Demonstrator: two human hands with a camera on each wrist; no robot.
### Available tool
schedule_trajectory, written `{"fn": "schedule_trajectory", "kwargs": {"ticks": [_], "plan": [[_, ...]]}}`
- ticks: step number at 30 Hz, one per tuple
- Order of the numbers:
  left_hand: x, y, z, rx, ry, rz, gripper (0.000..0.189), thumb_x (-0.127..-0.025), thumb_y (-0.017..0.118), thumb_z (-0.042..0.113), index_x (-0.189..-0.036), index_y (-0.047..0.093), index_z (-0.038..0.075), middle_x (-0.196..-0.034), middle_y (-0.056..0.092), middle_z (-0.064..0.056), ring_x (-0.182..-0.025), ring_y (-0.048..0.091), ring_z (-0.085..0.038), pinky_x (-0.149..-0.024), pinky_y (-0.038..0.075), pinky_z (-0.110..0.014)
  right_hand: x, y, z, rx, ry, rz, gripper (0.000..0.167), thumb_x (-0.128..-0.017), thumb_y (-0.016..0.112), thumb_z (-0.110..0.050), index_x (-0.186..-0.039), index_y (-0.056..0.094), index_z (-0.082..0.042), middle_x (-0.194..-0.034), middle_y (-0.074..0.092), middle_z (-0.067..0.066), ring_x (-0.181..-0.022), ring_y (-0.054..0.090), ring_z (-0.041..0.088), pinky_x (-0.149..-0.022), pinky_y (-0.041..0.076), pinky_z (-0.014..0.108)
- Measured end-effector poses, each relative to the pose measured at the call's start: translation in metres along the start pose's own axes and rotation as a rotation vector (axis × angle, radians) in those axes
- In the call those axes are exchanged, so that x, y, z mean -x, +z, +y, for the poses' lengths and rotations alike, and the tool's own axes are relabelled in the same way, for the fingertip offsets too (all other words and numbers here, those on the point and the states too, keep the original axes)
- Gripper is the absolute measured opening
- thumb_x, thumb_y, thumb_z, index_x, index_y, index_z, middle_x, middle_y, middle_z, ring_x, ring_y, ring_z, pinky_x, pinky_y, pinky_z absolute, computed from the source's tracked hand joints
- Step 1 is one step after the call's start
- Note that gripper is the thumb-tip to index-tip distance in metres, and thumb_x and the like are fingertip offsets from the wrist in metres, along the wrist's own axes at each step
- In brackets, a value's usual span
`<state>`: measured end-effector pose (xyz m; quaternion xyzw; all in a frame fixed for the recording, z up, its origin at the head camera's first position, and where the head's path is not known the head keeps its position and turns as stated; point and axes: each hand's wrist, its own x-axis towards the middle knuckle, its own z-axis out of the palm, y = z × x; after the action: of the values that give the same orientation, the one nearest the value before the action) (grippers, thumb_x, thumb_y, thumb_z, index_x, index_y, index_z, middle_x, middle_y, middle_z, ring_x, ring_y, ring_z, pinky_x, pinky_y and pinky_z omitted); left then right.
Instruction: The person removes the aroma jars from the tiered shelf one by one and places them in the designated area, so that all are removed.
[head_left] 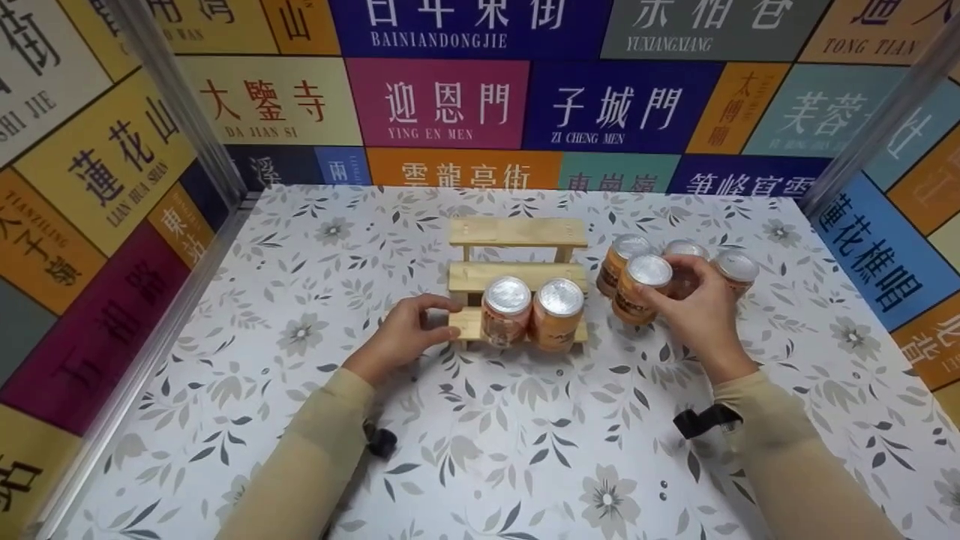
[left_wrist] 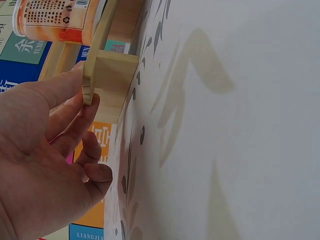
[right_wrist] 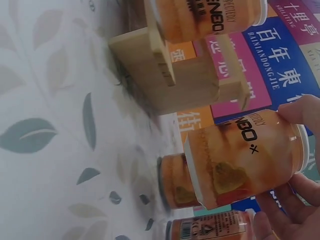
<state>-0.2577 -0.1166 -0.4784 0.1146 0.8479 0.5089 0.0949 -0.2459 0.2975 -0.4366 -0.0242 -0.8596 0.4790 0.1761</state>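
Note:
A three-tier wooden step stand (head_left: 517, 232) stands mid-table. My left hand (head_left: 405, 330) pinches the left end of its lowest step between thumb and fingers; the left wrist view shows the step's end (left_wrist: 90, 82) between them. Two orange cans with silver lids, a left can (head_left: 505, 319) and a right can (head_left: 557, 324), sit side by side on that step. To the stand's right, my right hand (head_left: 701, 315) grips another orange can (head_left: 634, 300) near its lid. In the right wrist view this can (right_wrist: 245, 160) is tilted, its base off the table.
More cans stand on the table around my right hand: one behind the held can (head_left: 611, 266), one further back (head_left: 686, 246), and one at the right (head_left: 736, 268). The floral tabletop (head_left: 480, 450) meets walls of coloured lettered panels (head_left: 439, 101) at the back and sides.

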Motion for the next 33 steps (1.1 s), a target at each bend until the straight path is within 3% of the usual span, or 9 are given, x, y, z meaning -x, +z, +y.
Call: {"fn": "schedule_trajectory", "kwargs": {"ticks": [10, 16, 21, 28, 33], "plan": [[-0.002, 0.001, 0.0, 0.024, -0.028, -0.017, 0.037, -0.091, 0.081, 0.017, -0.126, 0.071, 0.017, -0.13, 0.068, -0.002, -0.101, 0.058, -0.02, -0.09, 0.045, -0.032, 0.004, 0.005, 0.012, 0.086, 0.038, -0.075, 0.057, -0.081, 0.089, -0.023, -0.128, 0.063, -0.004, -0.117, 0.067, 0.012, -0.1, 0.058, 0.012, -0.081, 0.046, 0.013], [-0.002, 0.0, -0.001, 0.001, -0.022, 0.0, 0.036, -0.091, 0.081, 0.018, -0.125, 0.072, 0.018, -0.125, 0.069, -0.002, -0.092, 0.055, -0.019, -0.083, 0.044, -0.032, 0.004, 0.008, 0.013, 0.09, 0.046, -0.125, 0.059, -0.082, 0.088, -0.023, -0.13, 0.061, -0.003, -0.123, 0.066, 0.014, -0.109, 0.06, 0.021, -0.095, 0.05, 0.03], [-0.002, 0.001, 0.001, 0.0, -0.043, -0.009, 0.036, -0.09, 0.08, 0.019, -0.125, 0.071, 0.02, -0.128, 0.068, 0.0, -0.1, 0.057, -0.02, -0.09, 0.045, -0.034, 0.004, 0.007, 0.014, 0.092, 0.083, -0.154, 0.059, -0.083, 0.088, -0.023, -0.131, 0.059, -0.003, -0.125, 0.064, 0.014, -0.113, 0.059, 0.024, -0.103, 0.048, 0.044], [-0.002, 0.004, -0.002, 0.006, -0.027, -0.014, 0.035, -0.092, 0.079, 0.018, -0.126, 0.071, 0.019, -0.126, 0.068, -0.001, -0.088, 0.053, -0.019, -0.081, 0.044, -0.033, 0.003, 0.002, 0.014, 0.085, 0.081, -0.199, 0.071, -0.081, 0.09, -0.035, -0.135, 0.057, -0.003, -0.131, 0.063, 0.016, -0.12, 0.058, 0.028, -0.104, 0.047, 0.04], [-0.001, 0.0, 0.001, 0.0, -0.075, -0.009, 0.036, -0.091, 0.08, 0.018, -0.125, 0.071, 0.022, -0.129, 0.067, 0.0, -0.1, 0.057, -0.021, -0.089, 0.045, -0.036, 0.005, 0.001, 0.012, 0.056, 0.058, -0.206, 0.08, -0.079, 0.09, -0.041, -0.142, 0.054, -0.007, -0.139, 0.059, 0.013, -0.128, 0.055, 0.03, -0.111, 0.042, 0.048]]}}
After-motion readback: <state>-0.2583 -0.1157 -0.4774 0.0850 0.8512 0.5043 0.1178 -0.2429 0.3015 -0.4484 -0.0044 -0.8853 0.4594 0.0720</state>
